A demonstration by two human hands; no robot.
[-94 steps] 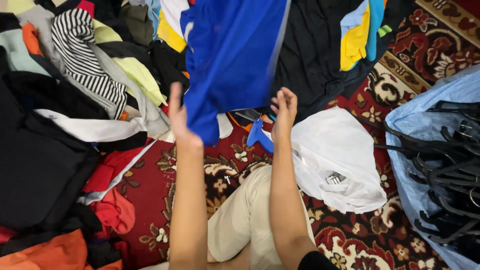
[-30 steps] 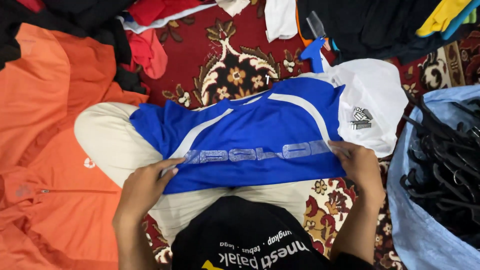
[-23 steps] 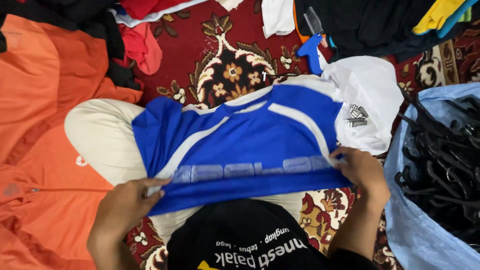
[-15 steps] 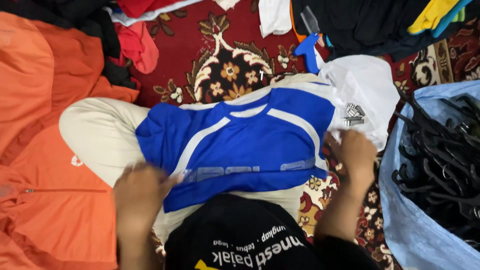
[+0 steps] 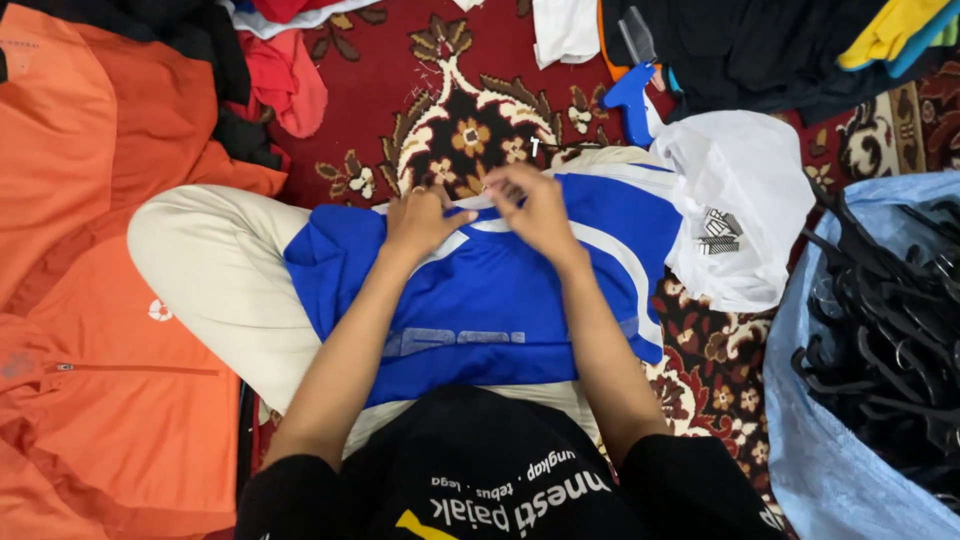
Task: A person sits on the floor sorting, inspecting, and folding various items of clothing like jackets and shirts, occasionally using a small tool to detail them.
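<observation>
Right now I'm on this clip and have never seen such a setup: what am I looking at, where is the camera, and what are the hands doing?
There is no machine here. A person sits on a patterned red carpet, and the one picture comes from a camera worn on their head, looking down at their own arms and lap. A blue shirt with white stripes lies spread over their legs. The left hand and the right hand both rest at its far edge, by the collar, fingers pinching the cloth. Around them lie an orange jacket on the left, a white plastic bag and a blue tagging tool beyond the shirt, and a light blue bag of black hangers on the right.
</observation>
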